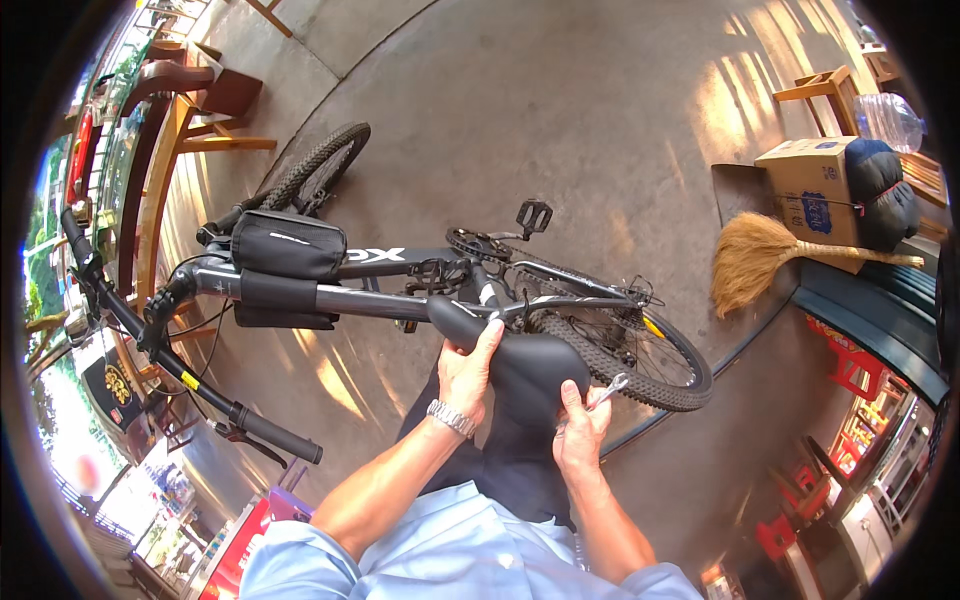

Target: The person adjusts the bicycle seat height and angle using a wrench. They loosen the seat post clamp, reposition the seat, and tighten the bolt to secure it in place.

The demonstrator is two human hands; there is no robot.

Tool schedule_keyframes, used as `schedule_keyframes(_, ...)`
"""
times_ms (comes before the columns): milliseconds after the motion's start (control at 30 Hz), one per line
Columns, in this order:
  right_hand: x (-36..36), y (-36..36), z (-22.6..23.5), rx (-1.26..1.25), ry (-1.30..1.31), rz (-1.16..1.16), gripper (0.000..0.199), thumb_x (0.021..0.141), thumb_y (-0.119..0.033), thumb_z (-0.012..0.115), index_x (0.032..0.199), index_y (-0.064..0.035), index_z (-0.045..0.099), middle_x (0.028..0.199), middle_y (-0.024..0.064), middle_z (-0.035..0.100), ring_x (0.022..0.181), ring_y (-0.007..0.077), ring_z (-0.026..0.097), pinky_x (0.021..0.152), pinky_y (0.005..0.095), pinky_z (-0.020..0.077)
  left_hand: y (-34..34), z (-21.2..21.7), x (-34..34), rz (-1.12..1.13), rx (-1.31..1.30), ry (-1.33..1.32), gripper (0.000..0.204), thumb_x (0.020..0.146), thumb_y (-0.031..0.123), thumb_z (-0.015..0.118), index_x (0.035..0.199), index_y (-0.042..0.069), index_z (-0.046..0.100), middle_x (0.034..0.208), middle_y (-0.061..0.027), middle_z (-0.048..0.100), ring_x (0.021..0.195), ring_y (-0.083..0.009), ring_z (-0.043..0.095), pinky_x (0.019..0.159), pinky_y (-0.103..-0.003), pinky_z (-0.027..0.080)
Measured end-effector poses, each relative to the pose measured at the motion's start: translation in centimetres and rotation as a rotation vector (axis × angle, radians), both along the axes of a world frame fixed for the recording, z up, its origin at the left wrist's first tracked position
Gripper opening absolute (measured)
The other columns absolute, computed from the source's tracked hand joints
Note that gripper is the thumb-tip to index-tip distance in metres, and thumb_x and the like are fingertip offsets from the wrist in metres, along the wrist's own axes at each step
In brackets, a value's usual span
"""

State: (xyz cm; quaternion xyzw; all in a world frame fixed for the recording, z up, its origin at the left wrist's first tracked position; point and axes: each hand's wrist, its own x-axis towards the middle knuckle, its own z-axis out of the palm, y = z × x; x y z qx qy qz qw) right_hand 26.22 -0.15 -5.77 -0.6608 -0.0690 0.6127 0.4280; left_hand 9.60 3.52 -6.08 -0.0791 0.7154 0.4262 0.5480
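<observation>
A black bicycle saddle [530,358] lies in front of my body, its narrow nose pointing left and its wide rear to the right. With the thumb on top, my left hand [466,375] grips the saddle's near side; its fingers curl down out of sight. A silver wrench [612,387] is held in my right hand [580,430], whose thumb rests by the saddle's rear edge. The wrench's head sticks out up and right, and its other end is hidden in my fingers. Beneath the saddle, the clamp cannot be seen. The dark bicycle frame [375,303] stretches left from it.
The handlebar [215,395] reaches toward me at left, behind a black frame bag [288,245]. A knobby rear wheel [690,375] and a pedal [534,217] lie beyond the saddle. At right are a straw broom [750,262] and a cardboard box [810,185].
</observation>
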Motion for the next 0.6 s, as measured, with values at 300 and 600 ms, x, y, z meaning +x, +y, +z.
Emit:
schedule_keyframes(300,1.1,2.9,2.1,-0.06,0.195,-0.059,0.046,0.086,0.003,0.075,0.09,-0.0172,0.034,0.093,0.0,0.058,0.082,0.0095,0.056,0.074,0.0263,0.0494,0.1,1.8,0.9,-0.187,-0.024,0.192,0.04,0.092,0.023,0.072,0.118,-0.004,0.057,0.106,-0.0108,0.065,0.093,-0.0188,0.061,0.083,-0.035,0.051)
schedule_keyframes(600,2.0,3.9,5.4,-0.151,0.191,0.037,0.052,0.081,0.0,0.08,0.092,-0.0197,0.032,0.087,-0.0037,0.048,0.081,0.0076,0.05,0.076,0.0236,0.0466,0.2,6.0,1.1,0.08,-0.097,-0.053,0.024,0.089,0.015,0.074,0.103,0.001,0.061,0.096,-0.0035,0.064,0.085,-0.0126,0.061,0.078,-0.03,0.052)
